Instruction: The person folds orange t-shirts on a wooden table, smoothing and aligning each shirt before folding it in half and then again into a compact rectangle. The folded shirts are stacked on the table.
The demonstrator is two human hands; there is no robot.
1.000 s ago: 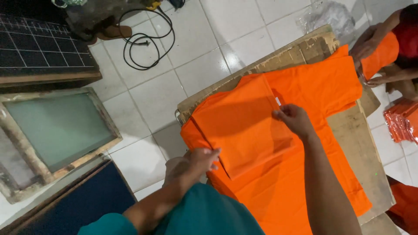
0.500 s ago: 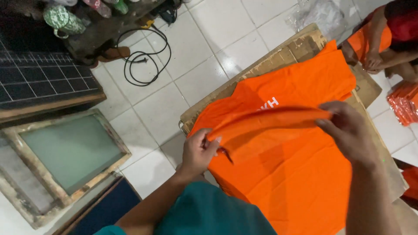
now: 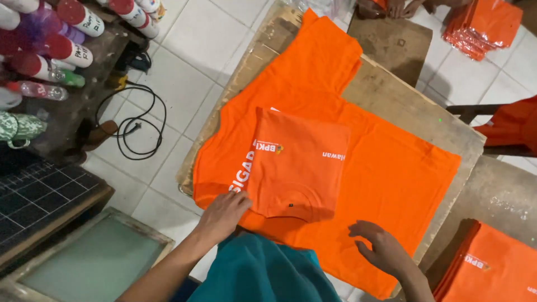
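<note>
A folded orange shirt (image 3: 299, 162) with a small white print lies on top of a spread-out orange shirt (image 3: 386, 168) on a wooden board (image 3: 414, 106). My left hand (image 3: 222, 215) rests flat at the folded shirt's near left corner, fingers touching the cloth. My right hand (image 3: 383, 249) hovers with spread fingers over the spread shirt, just right of the folded one, holding nothing.
A stack of folded orange shirts (image 3: 492, 268) sits at lower right, another packed stack (image 3: 484, 25) at top right by another person's hands (image 3: 391, 6). Left: a framed mesh screen (image 3: 89, 263), a black cable (image 3: 137, 126), and bottles (image 3: 67, 33) on a dark bench.
The shirt I held up between both hands now lies folded flat on the spread shirt. Both hands have let go and moved toward me. The view has shifted over the board.
</note>
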